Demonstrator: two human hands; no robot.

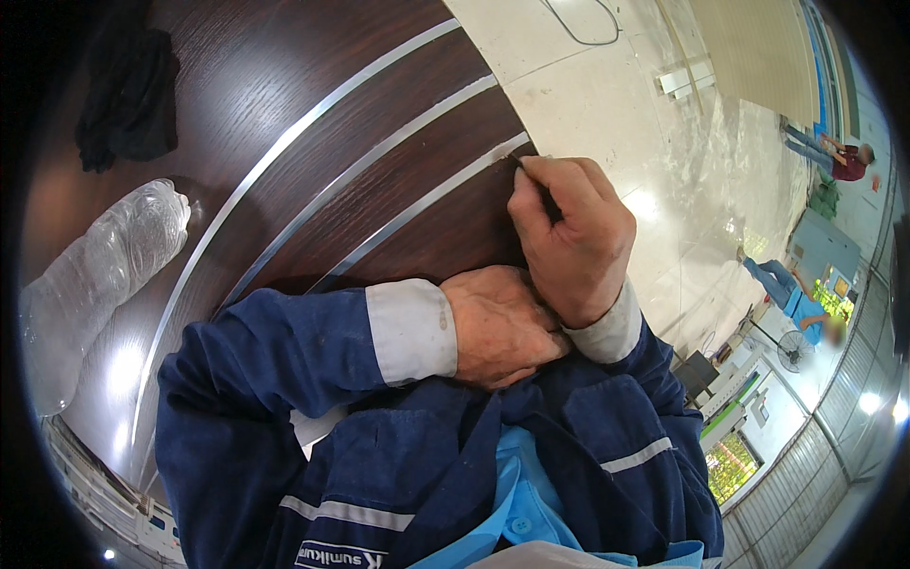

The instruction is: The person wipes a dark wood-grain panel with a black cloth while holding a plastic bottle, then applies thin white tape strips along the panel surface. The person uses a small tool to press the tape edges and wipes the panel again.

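My right hand (pixel 578 237) is closed in a pinch at the corner of a dark brown wood-grain panel (pixel 379 76). Its thumb and forefinger meet beside the end of a silver strip (pixel 436 190) set in the surface; any small thing between them is too hidden to name. Tucked against the right wrist, my left hand (pixel 500 322) lies back upward with its fingers curled under. What those fingers hold, if anything, is out of sight. Two more silver strips, an inner one (pixel 370 156) and a longer one (pixel 284 142), curve across the panel.
A clear plastic bottle (pixel 104 275) lies on the panel at left, below a crumpled black cloth (pixel 128 95). Past the panel's edge is a pale tiled floor (pixel 588 104) with a thin cable (pixel 592 43). Two people stand far right, near a fan (pixel 792 351).
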